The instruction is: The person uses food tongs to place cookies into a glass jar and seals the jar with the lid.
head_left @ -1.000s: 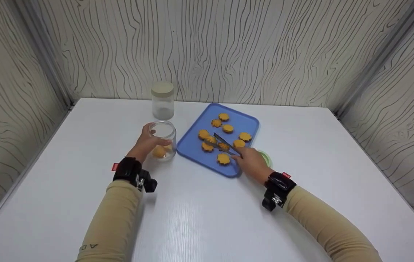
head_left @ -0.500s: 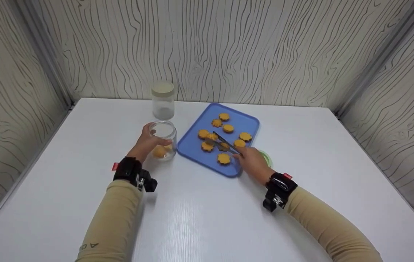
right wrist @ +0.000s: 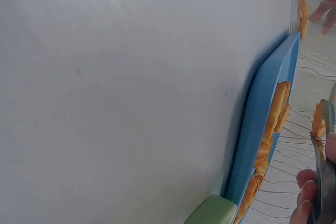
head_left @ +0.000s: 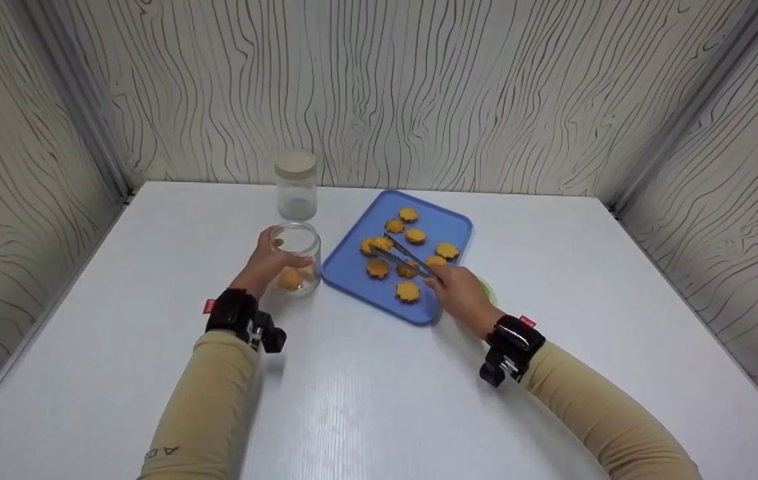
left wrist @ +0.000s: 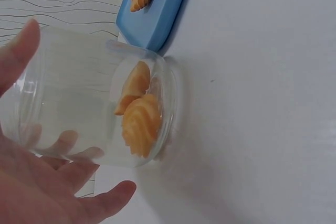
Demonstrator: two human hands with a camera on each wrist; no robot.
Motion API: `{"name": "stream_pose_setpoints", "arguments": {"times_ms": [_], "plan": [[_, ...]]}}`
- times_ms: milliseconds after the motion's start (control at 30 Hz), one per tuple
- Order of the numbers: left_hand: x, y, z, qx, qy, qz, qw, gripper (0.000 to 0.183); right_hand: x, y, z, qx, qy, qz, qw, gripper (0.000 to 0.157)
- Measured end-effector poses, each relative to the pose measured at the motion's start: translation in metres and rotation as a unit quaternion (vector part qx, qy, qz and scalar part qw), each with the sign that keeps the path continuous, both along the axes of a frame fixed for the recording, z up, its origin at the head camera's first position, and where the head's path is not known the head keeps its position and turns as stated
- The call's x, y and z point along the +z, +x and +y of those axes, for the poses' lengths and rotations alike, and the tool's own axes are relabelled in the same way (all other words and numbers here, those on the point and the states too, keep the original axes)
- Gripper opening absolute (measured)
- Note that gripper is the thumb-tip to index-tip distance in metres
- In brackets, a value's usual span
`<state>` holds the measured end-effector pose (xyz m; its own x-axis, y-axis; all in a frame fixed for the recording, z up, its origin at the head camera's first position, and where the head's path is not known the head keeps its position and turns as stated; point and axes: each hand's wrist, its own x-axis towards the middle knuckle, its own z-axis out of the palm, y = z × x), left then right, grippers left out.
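My left hand (head_left: 271,265) grips a clear, lidless jar (left wrist: 73,87) round its side, thumb near the rim. A few golden cookies (left wrist: 140,127) lie at the jar's bottom. My right hand (head_left: 464,298) holds metal tongs (head_left: 409,253) over the blue tray (head_left: 347,275). Between the tong tips is a ridged cookie (right wrist: 318,121), raised above the tray in the right wrist view. Several flower-shaped cookies (head_left: 407,291) are spread on the tray.
Behind the open jar stands another jar (head_left: 296,200) with a cream lid. A green lid (head_left: 487,291) lies right of the tray, partly hidden by my right hand. Patterned panels enclose the white table (head_left: 345,400) at the back and sides.
The tongs have closed in on a cookie and risen slightly with it, away from the cookie nearest below. My left hand and the jar have stayed in place.
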<state>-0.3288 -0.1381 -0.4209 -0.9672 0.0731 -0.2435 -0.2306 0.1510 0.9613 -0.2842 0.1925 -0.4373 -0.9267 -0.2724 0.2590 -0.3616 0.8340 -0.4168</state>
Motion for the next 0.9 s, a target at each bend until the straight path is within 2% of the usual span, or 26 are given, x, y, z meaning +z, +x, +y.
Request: {"name": "stream_pose_setpoints", "arguments": {"times_ms": [433, 633, 900], "plan": [[0.0, 0.0, -0.001, -0.001, 0.002, -0.002, 1.0, 0.097, 0.006, 0.004, -0.006, 0.006, -0.019, 0.016, 1.0, 0.032], [-0.001, 0.0, 0.0, -0.002, 0.004, 0.005, 1.0, 0.096, 0.007, 0.004, -0.008, 0.038, -0.032, 0.061, 0.997, 0.027], [-0.001, -0.001, 0.0, 0.001, -0.006, -0.005, 1.0, 0.098, 0.013, 0.005, -0.017, 0.065, -0.05, 0.09, 0.993, 0.026]]}}
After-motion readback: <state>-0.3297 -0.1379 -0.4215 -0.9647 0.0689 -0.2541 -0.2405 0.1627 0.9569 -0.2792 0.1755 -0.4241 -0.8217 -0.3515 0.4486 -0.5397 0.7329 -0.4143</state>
